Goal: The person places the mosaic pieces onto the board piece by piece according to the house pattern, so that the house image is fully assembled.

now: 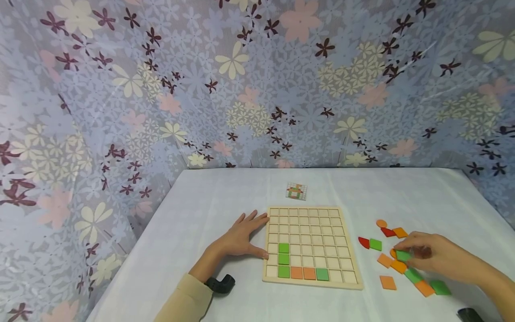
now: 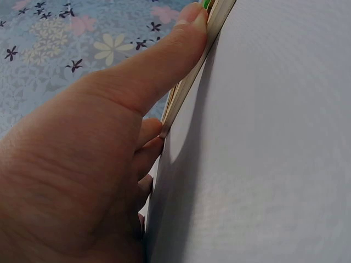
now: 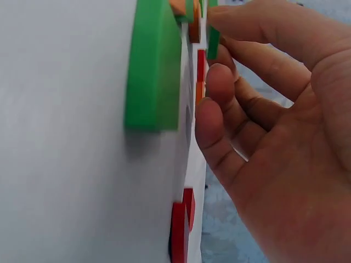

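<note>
A wooden grid board (image 1: pixel 322 214) lies on the white table. Several green and orange square tiles sit in its lower left cells, in an L shape. My left hand (image 1: pixel 238 239) rests at the board's left edge, fingers spread, with the thumb (image 2: pixel 170 52) touching the frame in the left wrist view. Over the loose pieces at the right, my right hand (image 1: pixel 440 257) pinches a green tile (image 1: pixel 403 256) between thumb and index finger. The same green tile (image 3: pixel 213 45) shows edge-on in the right wrist view, and the other fingers are loosely curled.
Around my right hand lie an orange round piece (image 1: pixel 381 223), red pieces (image 1: pixel 364 242), orange squares (image 1: pixel 388 282) and green tiles (image 1: pixel 440 287). A small pattern card (image 1: pixel 296 191) lies behind the board. Flowered cloth (image 1: pixel 257 89) hangs beyond the table.
</note>
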Available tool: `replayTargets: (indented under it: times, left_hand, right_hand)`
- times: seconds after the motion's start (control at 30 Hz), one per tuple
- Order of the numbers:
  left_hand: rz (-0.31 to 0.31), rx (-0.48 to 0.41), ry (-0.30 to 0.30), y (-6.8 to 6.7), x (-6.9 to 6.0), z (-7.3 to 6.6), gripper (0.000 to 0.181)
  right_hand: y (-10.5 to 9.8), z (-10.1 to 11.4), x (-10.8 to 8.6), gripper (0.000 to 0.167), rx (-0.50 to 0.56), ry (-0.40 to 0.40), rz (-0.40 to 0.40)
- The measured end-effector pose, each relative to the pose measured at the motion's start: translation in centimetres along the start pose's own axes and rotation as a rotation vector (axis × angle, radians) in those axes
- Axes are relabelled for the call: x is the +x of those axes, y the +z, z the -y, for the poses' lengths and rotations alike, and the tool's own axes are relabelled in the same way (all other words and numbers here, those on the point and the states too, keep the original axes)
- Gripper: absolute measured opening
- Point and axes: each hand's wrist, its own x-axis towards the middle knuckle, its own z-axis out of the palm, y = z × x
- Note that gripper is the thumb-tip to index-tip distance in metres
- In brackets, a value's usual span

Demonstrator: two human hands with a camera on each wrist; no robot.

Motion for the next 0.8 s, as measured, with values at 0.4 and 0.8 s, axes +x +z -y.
replayTargets:
  times: [0.4, 0.8]
  left_hand:
    - [0.003, 0.001, -0.003, 0.0, 0.1, 0.2, 0.109]
    - [0.004, 0.003, -0.012, 0.2, 0.1, 0.2, 0.109]
  right_hand:
    - [0.1, 1.5, 1.9, 0.03, 0.086, -0.096, 0.039]
    - [1.2, 3.6, 3.4, 0.038, 0.15, -0.169, 0.058]
